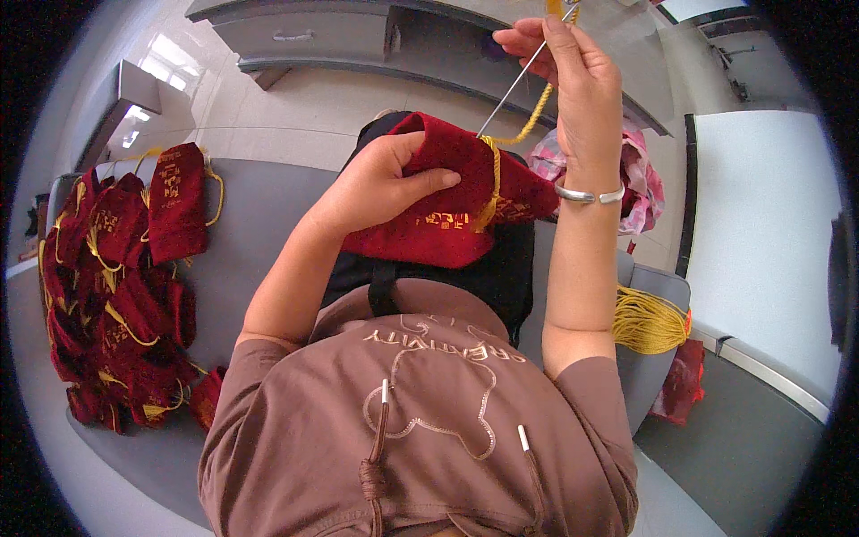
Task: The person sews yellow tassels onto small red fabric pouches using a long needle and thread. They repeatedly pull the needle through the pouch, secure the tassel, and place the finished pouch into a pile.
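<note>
My left hand (386, 184) grips the edge of a dark red velvet pouch (429, 245) on my lap, thumb on top. The pouch bears yellow printed characters. Raised at the upper right, my right hand (584, 80) holds a long thin metal rod (513, 87) between thumb and fingers. The rod's lower end meets the upper edge of the pouch; whether it goes inside the cloth is hidden. A yellow twisted cord (535, 119) runs from that edge up behind my right hand. Another length of yellow cord (496, 171) hangs down over the pouch front.
On the grey sofa (262, 194), at left, lies a heap of red pouches (114, 268) with yellow cords. A bundle of yellow cords (647, 322) rests at right, near a red bag (679, 386). A pink patterned bag (644, 181) and a grey low cabinet (322, 33) stand ahead.
</note>
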Demonstrator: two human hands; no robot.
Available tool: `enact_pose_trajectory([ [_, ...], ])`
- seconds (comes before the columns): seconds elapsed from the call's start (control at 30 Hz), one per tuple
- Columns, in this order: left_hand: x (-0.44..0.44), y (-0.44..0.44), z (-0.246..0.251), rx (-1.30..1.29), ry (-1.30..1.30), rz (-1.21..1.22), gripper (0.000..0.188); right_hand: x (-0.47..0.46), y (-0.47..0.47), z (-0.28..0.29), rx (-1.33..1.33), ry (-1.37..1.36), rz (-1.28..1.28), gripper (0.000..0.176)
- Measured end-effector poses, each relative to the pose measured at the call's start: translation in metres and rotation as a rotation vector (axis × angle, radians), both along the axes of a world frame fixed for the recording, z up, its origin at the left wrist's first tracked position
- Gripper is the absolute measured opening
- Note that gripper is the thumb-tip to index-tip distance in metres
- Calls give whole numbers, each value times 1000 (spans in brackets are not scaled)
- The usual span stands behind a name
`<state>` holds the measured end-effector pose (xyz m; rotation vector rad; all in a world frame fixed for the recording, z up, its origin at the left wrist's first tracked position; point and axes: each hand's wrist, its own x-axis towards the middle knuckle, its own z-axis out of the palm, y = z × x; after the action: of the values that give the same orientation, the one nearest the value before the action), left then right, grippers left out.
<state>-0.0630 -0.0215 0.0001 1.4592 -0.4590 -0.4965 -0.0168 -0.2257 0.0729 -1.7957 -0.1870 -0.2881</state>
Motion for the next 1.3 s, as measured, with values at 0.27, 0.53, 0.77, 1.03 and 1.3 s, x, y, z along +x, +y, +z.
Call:
enact_pose_trajectory([
  [0.27, 1, -3, -6, -35, 34, 189, 21, -35, 30, -26, -352, 121, 116, 29],
  [0.53, 5, -1, -9, -62, 106, 314, 22, -76, 17, -31, -744, -324, -211, 17],
  [0.77, 9, -10, -4, -263, 233, 362, 23, -132, 47, -76, -725, 76, 29, 25],
  [1.03, 15, -10, 6, -366, 243, 437, 22, -139, 44, -90, -635, 39, 36, 15],
  [1.3, 25, -11, 5, -408, 224, 518, 24, -146, 37, -90, -657, -43, 85, 15],
])
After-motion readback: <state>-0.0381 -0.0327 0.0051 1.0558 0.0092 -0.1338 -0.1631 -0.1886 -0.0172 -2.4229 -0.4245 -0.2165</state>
